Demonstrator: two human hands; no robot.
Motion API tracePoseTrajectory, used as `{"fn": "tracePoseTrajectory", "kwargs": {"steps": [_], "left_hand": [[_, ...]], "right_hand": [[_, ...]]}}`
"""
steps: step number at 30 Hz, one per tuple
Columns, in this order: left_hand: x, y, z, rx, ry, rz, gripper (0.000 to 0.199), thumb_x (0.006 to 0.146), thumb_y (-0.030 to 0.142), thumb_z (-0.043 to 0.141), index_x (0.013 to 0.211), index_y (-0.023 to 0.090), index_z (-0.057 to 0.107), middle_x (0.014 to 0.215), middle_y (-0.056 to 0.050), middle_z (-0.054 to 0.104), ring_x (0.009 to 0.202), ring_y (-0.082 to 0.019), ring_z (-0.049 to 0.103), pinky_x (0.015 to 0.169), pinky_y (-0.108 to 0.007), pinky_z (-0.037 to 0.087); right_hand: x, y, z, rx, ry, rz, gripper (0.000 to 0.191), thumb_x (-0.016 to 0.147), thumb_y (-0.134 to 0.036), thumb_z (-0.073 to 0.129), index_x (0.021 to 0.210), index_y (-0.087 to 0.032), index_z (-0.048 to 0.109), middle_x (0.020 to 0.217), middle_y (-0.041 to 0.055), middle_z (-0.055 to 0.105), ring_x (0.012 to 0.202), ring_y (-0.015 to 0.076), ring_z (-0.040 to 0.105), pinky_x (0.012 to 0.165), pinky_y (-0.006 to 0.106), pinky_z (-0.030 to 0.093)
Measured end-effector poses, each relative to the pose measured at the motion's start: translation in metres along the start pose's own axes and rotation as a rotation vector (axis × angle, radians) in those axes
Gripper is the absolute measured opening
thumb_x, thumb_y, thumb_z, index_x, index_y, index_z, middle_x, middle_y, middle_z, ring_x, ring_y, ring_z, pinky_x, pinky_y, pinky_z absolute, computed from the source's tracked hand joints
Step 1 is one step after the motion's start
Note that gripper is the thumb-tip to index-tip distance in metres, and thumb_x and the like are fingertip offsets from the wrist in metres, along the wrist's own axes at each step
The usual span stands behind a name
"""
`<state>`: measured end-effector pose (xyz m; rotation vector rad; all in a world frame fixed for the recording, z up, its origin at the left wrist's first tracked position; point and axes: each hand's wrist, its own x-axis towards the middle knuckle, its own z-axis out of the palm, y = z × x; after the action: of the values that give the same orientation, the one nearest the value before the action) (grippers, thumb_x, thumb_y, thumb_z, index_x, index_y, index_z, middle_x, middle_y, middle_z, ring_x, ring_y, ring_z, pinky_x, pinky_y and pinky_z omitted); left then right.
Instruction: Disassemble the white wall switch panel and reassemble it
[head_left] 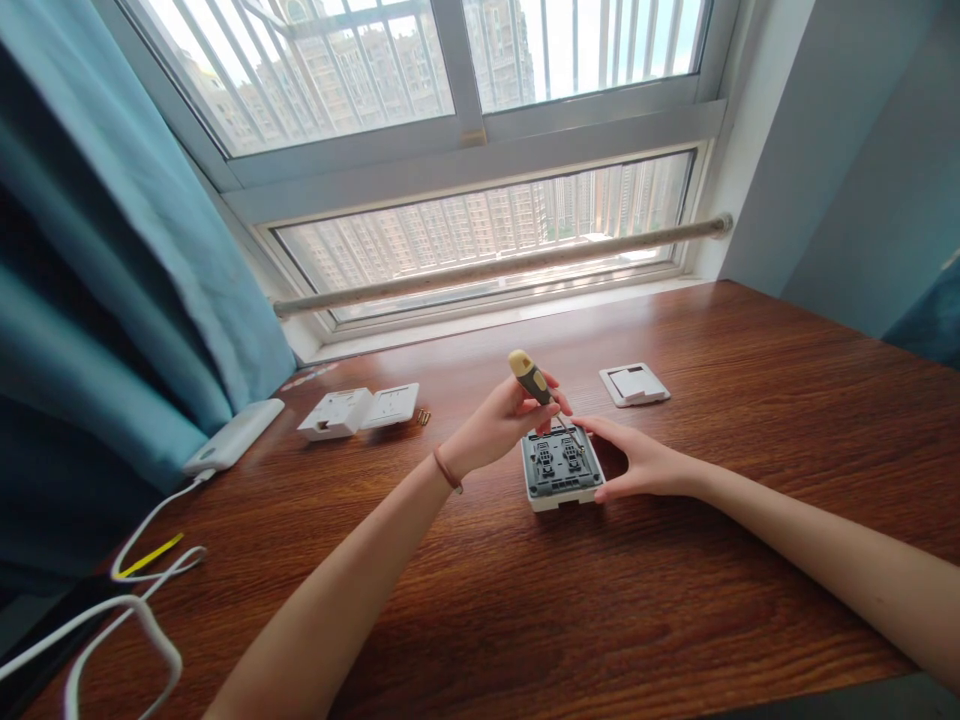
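The table [450, 620] has a dark red-brown wood-grain top, with a sheen toward its far edge. The switch [564, 487], a white box with a grey face, lies on it right of the middle, face up. The left hand [495, 425] is closed round a screwdriver [529, 376], handle up and shaft slanting down to the right over the far right part of the face; whether the tip is seated cannot be told. The right hand [646, 460] is spread round the right side of the switch, thumb toward the near corner, fingers toward the far one. The hands are close together. A brown band [448, 471] circles the left wrist.

Far right of the switch lies a white plate [637, 384]. To the left, a white box [330, 415] and a panel [390, 404] sit side by side, brass-coloured screws [424, 417] just right of them. At the far left, a white bar [236, 437] trails a cable [154, 520]; a yellow strip [152, 555] lies by it.

A blue curtain [157, 200] hangs left. Beyond the table stands a barred window [465, 215], crossed by a rail [510, 266], with tall buildings outside.
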<state>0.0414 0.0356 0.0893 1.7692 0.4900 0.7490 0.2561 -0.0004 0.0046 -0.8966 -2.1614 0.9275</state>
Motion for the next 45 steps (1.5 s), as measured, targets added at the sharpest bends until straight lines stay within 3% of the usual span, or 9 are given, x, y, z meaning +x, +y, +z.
{"fn": "tracePoseTrajectory", "kwargs": {"steps": [5,10,14,17,20,24,28,39,45], "left_hand": [[0.002,-0.003,0.011,0.025,0.161,-0.035,0.023,0.075,0.023,0.062,0.089,0.014,0.047,0.079,-0.003,0.058,0.053,-0.006,0.049,0.05,-0.022,0.042],[0.001,-0.011,0.026,0.029,0.329,0.011,0.023,0.067,0.024,0.07,0.079,0.015,0.053,0.077,-0.003,0.061,0.067,-0.013,0.056,0.059,-0.025,0.047],[0.0,-0.016,0.032,0.02,0.428,0.03,0.024,0.064,0.026,0.072,0.076,0.015,0.054,0.071,-0.002,0.061,0.062,-0.012,0.054,0.055,-0.025,0.046],[0.002,-0.014,0.029,-0.013,0.386,0.018,0.024,0.068,0.026,0.069,0.082,0.014,0.055,0.074,-0.003,0.061,0.057,-0.009,0.051,0.048,-0.021,0.042],[0.003,-0.008,0.02,-0.069,0.244,-0.009,0.028,0.072,0.023,0.064,0.096,0.013,0.052,0.087,-0.007,0.062,0.057,-0.008,0.05,0.045,-0.019,0.04],[0.002,0.0,0.003,-0.109,0.076,-0.023,0.037,0.075,0.018,0.061,0.109,0.014,0.047,0.105,-0.012,0.06,0.061,-0.007,0.052,0.053,-0.021,0.044],[0.001,0.002,-0.007,-0.113,0.029,-0.054,0.037,0.078,0.018,0.057,0.113,0.014,0.045,0.109,-0.014,0.059,0.061,-0.009,0.058,0.061,-0.027,0.049],[0.001,-0.013,0.011,0.114,0.283,0.077,0.027,0.066,0.024,0.07,0.085,0.013,0.055,0.081,-0.005,0.062,0.063,-0.01,0.055,0.054,-0.022,0.047],[-0.001,-0.018,0.023,0.367,0.403,0.147,0.024,0.066,0.031,0.07,0.08,0.014,0.059,0.069,0.0,0.056,0.054,-0.006,0.042,0.048,-0.019,0.038]], "right_hand": [[-0.001,0.003,0.001,-0.034,0.011,0.023,0.091,0.06,-0.042,0.074,0.136,-0.02,0.029,0.137,0.012,0.038,0.125,0.0289,0.036,0.104,0.045,0.029],[0.0,0.002,0.0,-0.015,0.006,0.001,0.089,0.06,-0.042,0.074,0.135,-0.02,0.031,0.138,0.0113,0.037,0.128,0.0296,0.032,0.105,0.045,0.028],[-0.001,0.002,0.0,-0.011,0.004,-0.002,0.089,0.061,-0.041,0.074,0.135,-0.02,0.03,0.138,0.0113,0.037,0.128,0.0299,0.032,0.105,0.045,0.028],[-0.002,0.004,0.001,-0.016,0.008,0.021,0.09,0.06,-0.042,0.075,0.135,-0.02,0.031,0.138,0.0116,0.037,0.127,0.0298,0.033,0.105,0.045,0.029],[-0.002,0.005,0.001,-0.032,0.014,0.046,0.091,0.06,-0.043,0.075,0.135,-0.019,0.03,0.138,0.0124,0.036,0.127,0.0299,0.033,0.105,0.046,0.029],[-0.003,0.007,0.001,-0.029,0.001,0.042,0.091,0.06,-0.042,0.075,0.136,-0.02,0.029,0.137,0.0121,0.038,0.126,0.0291,0.035,0.105,0.046,0.029],[-0.002,0.006,0.0,-0.015,-0.003,0.039,0.091,0.06,-0.042,0.075,0.136,-0.02,0.029,0.137,0.0117,0.039,0.125,0.0292,0.036,0.104,0.046,0.029],[-0.002,0.003,0.002,-0.034,0.022,0.026,0.091,0.059,-0.042,0.075,0.135,-0.019,0.031,0.136,0.0126,0.039,0.125,0.0302,0.036,0.103,0.045,0.031],[0.0,0.004,0.002,-0.021,0.013,-0.001,0.09,0.059,-0.041,0.076,0.134,-0.021,0.032,0.135,0.0109,0.042,0.124,0.0296,0.038,0.103,0.045,0.031]]}}
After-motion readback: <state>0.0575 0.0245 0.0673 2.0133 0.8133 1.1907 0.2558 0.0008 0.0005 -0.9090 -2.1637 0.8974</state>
